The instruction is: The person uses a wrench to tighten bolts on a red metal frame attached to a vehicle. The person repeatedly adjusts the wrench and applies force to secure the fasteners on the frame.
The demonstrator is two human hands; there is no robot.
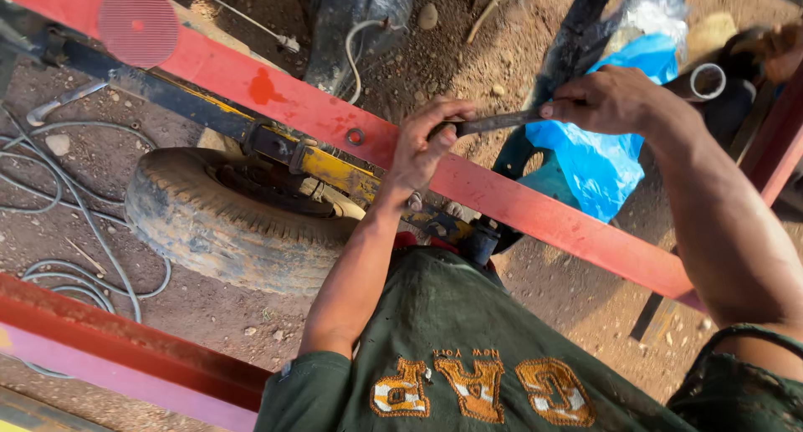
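Both my hands on dark metal bar (493, 122), centre-top of frame, just above red beam (502, 202). Left hand (422, 148) clenched round near end, right hand (606, 102) pinching far end. Step: positioning bar. Next likely needs steady alignment against beam. Worn tyre (226, 219) left.

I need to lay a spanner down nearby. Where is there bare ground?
Bare dirt lies right of the red beam, below the blue plastic sheet. Left of the tyre grey hoses clutter the ground. Both hands, left hand and right hand, crowd the metal bar.
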